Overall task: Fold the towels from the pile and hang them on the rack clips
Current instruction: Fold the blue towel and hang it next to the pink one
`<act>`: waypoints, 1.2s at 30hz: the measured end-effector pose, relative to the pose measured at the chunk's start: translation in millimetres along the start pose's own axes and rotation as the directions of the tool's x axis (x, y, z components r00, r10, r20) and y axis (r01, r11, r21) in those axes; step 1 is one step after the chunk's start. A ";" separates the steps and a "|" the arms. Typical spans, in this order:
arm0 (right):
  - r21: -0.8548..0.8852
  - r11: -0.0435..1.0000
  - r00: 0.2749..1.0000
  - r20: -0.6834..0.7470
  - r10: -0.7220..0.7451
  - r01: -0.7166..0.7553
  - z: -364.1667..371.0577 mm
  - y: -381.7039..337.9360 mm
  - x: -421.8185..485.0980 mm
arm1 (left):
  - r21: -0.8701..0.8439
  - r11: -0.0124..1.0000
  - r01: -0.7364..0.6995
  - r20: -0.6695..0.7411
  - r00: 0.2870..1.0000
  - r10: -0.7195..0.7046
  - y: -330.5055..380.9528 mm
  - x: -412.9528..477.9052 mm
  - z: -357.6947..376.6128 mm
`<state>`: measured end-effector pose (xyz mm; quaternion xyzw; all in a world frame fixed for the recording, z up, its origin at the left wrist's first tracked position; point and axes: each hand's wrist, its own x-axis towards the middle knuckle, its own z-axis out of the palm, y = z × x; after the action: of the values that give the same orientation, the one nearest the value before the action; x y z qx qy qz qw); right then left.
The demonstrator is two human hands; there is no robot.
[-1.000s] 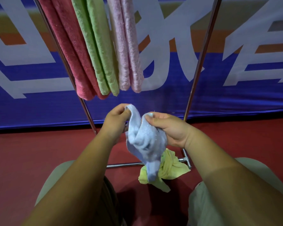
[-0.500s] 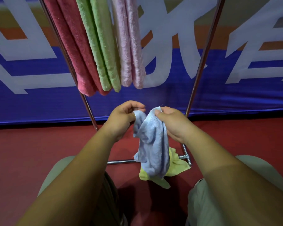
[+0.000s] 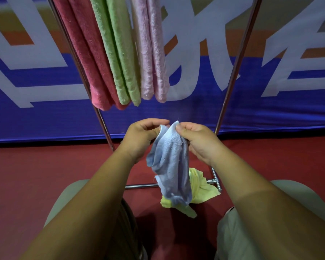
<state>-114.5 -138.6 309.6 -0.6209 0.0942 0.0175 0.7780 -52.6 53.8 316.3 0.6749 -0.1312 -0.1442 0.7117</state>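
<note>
A light blue towel [image 3: 171,162] hangs crumpled between my hands. My left hand [image 3: 141,137] pinches its top left corner, and my right hand [image 3: 197,141] pinches the top edge right beside it, fingers closed on the cloth. Below the blue towel a yellow towel [image 3: 201,188] lies bunched on the red floor. On the metal rack [image 3: 233,72] hang three folded towels: a red towel [image 3: 90,59], a green towel [image 3: 118,53] and a pink towel [image 3: 152,53]. The clips are out of view above.
The rack's two slanted poles frame the hanging towels, and its base bar [image 3: 139,186] runs along the red floor [image 3: 26,175]. A blue banner [image 3: 270,113] with white characters stands behind. My knees [image 3: 298,194] show at the bottom corners.
My hands have come closer together at the towel's top edge, and the blue towel has lengthened from a bunched wad into a hanging drape. The view has tilted slightly.
</note>
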 end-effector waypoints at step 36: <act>-0.265 0.963 0.988 -0.156 0.011 -0.053 10.6 0.9 0.0 | 0.107 0.990 -0.096 0.019 0.995 0.095 0.1 0.4 3.9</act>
<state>-113.3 -128.1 311.0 -0.7185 0.1606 -0.0050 0.6767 -53.7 50.0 316.6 0.7041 -0.1759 -0.1074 0.6795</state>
